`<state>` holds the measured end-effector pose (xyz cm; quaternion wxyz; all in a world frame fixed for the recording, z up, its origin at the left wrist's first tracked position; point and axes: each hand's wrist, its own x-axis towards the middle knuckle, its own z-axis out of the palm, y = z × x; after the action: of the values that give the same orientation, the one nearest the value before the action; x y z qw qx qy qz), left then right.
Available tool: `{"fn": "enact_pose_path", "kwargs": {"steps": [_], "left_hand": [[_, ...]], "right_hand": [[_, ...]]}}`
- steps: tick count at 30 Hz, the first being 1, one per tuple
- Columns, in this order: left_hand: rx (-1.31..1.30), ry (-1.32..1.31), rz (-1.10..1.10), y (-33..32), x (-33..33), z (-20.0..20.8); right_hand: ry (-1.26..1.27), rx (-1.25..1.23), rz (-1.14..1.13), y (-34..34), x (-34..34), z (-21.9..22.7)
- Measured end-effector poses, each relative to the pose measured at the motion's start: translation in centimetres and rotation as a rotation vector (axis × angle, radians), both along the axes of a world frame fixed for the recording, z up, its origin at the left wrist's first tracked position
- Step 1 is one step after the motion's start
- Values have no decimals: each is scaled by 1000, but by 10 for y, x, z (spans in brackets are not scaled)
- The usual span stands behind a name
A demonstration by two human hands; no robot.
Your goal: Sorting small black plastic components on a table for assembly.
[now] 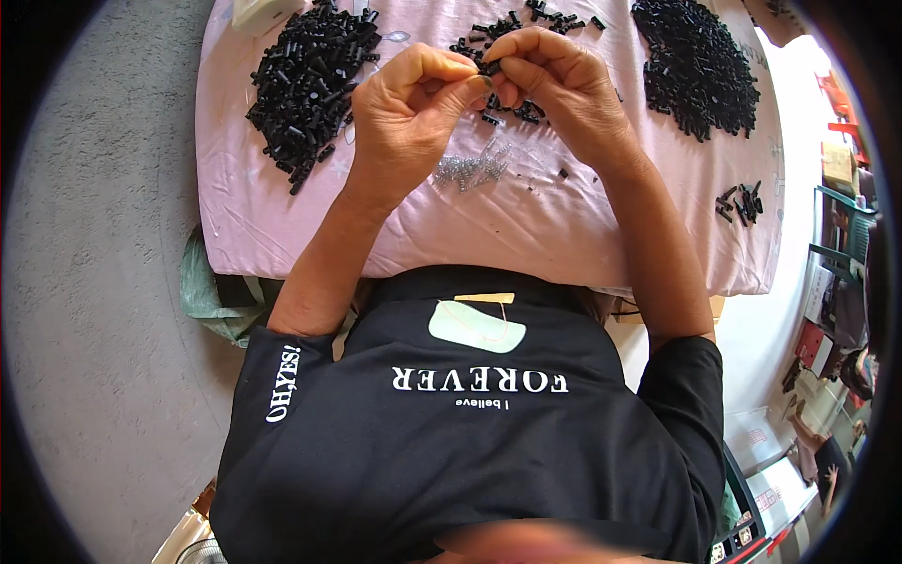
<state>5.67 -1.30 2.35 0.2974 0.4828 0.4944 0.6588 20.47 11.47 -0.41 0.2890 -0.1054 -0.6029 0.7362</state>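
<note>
Over the far middle of the cloth, my left hand (409, 117) and my right hand (568, 94) meet fingertip to fingertip. Both are closed in a pinch on a small black plastic part (489, 68), mostly covered by the fingers. Scattered black parts (545, 14) lie behind and beneath the hands. Closer to me, below the left fingers, is a little heap of shiny metal springs (470, 171). A large pile of short black cylinders (310, 85) sits left of my left hand. Another dense pile of small black pieces (700, 70) lies right of my right hand.
The work surface has a pink cloth (526, 235) over it. Several black pieces (742, 204) form a small group near its right edge. A white container (261, 13) stands at the far left corner. A green bag (211, 291) hangs below the left edge. Shelves (846, 235) with goods line the right side.
</note>
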Motion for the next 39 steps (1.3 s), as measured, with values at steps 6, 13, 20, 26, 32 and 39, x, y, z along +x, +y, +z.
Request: {"fn": "enact_pose_path", "kwargs": {"steps": [6, 13, 20, 26, 32, 39], "left_hand": [[-5, 133, -7, 2, 0, 1], [-82, 327, -11, 4, -9, 7], [-118, 618, -133, 4, -15, 28], [-73, 737, -175, 6, -18, 29], [-59, 753, -135, 6, -14, 28], [5, 762, -77, 8, -11, 22]], "right_hand": [[36, -223, 139, 6, 3, -7], [9, -239, 168, 7, 5, -4], [19, -133, 171, 6, 6, -2], [28, -66, 235, 5, 4, 3], [-9, -117, 208, 3, 4, 2], [-14, -162, 263, 10, 6, -4]]}}
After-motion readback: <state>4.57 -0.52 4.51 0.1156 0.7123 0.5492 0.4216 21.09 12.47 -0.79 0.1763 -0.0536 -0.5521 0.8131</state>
